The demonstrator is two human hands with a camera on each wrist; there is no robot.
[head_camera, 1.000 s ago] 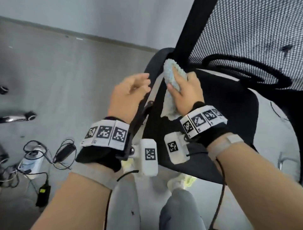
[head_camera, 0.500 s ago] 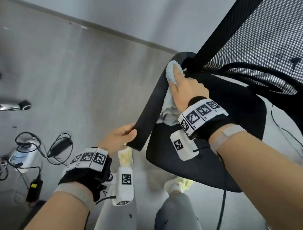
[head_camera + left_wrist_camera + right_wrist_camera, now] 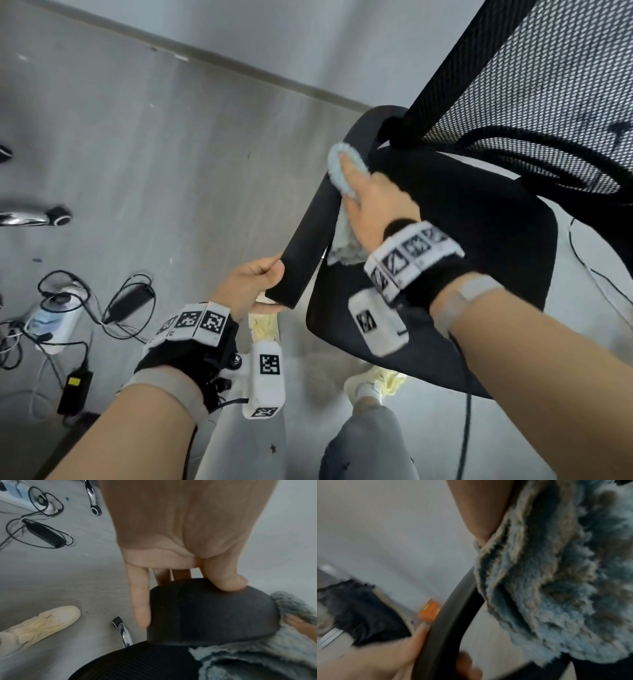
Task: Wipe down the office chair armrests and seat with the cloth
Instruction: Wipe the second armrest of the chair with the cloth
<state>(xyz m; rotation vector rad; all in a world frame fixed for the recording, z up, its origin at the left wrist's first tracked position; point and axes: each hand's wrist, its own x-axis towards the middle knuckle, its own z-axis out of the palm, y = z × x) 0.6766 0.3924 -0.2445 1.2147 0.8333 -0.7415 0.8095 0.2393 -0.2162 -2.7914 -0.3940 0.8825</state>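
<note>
A black office chair has a mesh back [image 3: 534, 68] and a black seat [image 3: 479, 246]. Its left armrest [image 3: 315, 233] slants from the backrest down toward me. My left hand [image 3: 253, 284] grips the near end of the armrest [image 3: 211, 612], thumb on top and fingers underneath. My right hand [image 3: 373, 209] presses a fluffy light-blue cloth [image 3: 342, 164] against the inner side of the armrest near its far end. The cloth [image 3: 556, 574] hangs under the palm; in the right wrist view it is blurred. The cloth [image 3: 257, 655] also shows beside the armrest in the left wrist view.
On the grey floor at the left lie a power strip [image 3: 51, 318], a black adapter [image 3: 128, 303] and tangled cables. A chrome chair leg with a caster [image 3: 58, 216] juts in from the left. My pale shoes [image 3: 263, 325] stand under the chair. A wall [image 3: 308, 41] lies beyond.
My left hand dropped from beside the cloth to the near end of the armrest and took hold of it. My right hand slid the cloth farther up the armrest toward the backrest.
</note>
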